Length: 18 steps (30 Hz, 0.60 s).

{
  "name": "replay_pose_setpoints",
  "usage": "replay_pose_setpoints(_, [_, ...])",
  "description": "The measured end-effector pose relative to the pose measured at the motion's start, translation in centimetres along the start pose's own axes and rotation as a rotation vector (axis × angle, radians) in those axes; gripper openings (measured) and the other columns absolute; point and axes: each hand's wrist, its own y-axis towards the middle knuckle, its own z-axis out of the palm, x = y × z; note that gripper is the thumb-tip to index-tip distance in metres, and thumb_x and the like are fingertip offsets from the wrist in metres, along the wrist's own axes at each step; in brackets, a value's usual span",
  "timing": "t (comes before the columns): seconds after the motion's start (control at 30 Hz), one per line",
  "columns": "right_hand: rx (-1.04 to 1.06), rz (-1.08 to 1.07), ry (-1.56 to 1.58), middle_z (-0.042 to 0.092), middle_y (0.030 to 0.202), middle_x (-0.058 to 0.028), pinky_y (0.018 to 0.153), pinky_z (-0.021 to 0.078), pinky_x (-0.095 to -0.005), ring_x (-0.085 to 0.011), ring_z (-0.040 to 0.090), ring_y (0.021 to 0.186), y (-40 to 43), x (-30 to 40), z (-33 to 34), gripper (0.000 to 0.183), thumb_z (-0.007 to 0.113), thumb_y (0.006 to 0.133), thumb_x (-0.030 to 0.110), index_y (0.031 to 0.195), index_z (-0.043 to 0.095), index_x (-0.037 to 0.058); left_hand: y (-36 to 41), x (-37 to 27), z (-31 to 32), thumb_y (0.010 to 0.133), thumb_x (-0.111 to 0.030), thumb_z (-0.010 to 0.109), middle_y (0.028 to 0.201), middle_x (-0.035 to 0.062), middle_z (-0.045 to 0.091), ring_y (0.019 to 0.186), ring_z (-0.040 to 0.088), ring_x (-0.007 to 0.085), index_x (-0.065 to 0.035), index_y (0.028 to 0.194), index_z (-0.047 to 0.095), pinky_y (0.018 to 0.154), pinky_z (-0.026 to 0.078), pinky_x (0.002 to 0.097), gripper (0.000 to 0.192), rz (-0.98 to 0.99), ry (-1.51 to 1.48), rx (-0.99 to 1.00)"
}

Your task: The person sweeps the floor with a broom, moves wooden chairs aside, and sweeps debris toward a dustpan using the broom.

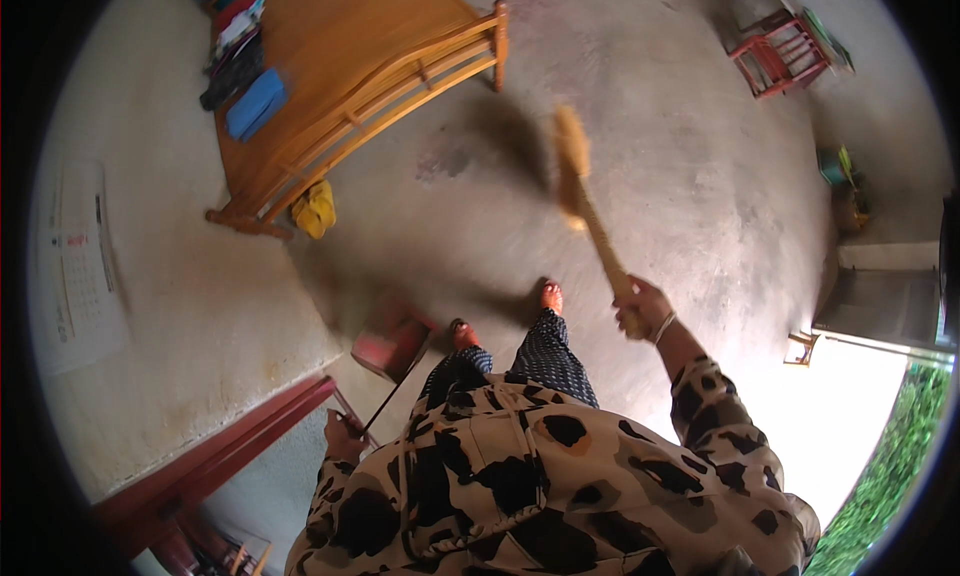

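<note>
My right hand (643, 308) grips the thick yellowish handle of a broom (600, 238), held out over the floor ahead of me. Its orange-tan head (572, 145) is blurred. At the lower left my left hand (346, 433) is closed on the thin dark handle (390, 405) of a red dustpan (391, 341). That box-like pan is near the floor, left of my feet, beside the wall. Part of the left grip is hard to make out.
A wooden bed (360, 118) with a blue folded cloth (256, 105) stands at upper left, a yellow bag or cloth (314, 209) by its leg. A red chair (780, 57) is at upper right. A dark red door frame (217, 456) lies lower left; a bright doorway is right.
</note>
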Motion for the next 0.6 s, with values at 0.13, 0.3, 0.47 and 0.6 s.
replay_pose_setpoints(0.13, [0.286,0.158,0.117,0.053,0.074,-0.0136,0.038,0.0448,-0.0302,-0.0189,0.051,0.047,-2.7,-0.7,-1.6,0.057,0.053,0.067,-0.002,0.12,0.03,0.0037,-2.3,-1.4,3.3,0.077,-0.047,0.034,0.046,-0.0043,0.033,0.042,0.034,0.0114,-0.0158,0.058,0.037,0.042,0.025,0.0297,0.037,0.244,0.228,-0.035])
replay_pose_setpoints(0.3, [0.412,0.271,0.192,0.054,0.078,-0.0164,0.04,0.0459,-0.029,-0.0197,0.053,0.05,2.3,-2.0,-3.6,0.046,0.047,0.072,0.001,0.116,0.032,-0.0005,-4.2,-2.8,7.4,0.081,-0.048,0.024,0.047,-0.002,0.032,0.04,0.033,0.0163,-0.0163,0.061,0.038,0.038,0.024,0.0315,0.04,0.215,0.086,-0.126])
replay_pose_setpoints(0.47, [0.347,0.24,0.208,0.055,0.071,-0.0114,0.037,0.0414,-0.0293,-0.0201,0.052,0.049,6.6,-1.4,-13.3,0.023,0.05,0.071,0.011,0.093,0.047,0.0052,-6.9,-2.8,9.5,0.078,-0.05,0.028,0.048,-0.0032,0.03,0.045,0.03,0.0137,-0.0166,0.059,0.036,0.043,0.023,0.0314,0.039,0.23,0.04,-0.199])
replay_pose_setpoints(0.6, [0.154,0.18,0.306,0.054,0.072,-0.0146,0.039,0.0426,-0.032,-0.0222,0.053,0.05,7.8,2.3,-22.1,0.023,0.047,0.072,0.01,0.094,0.045,0.0026,-8.8,-1.1,11.1,0.077,-0.049,0.03,0.048,-0.0037,0.029,0.047,0.028,0.0124,-0.0162,0.055,0.034,0.046,0.023,0.0305,0.039,0.254,0.047,-0.219])
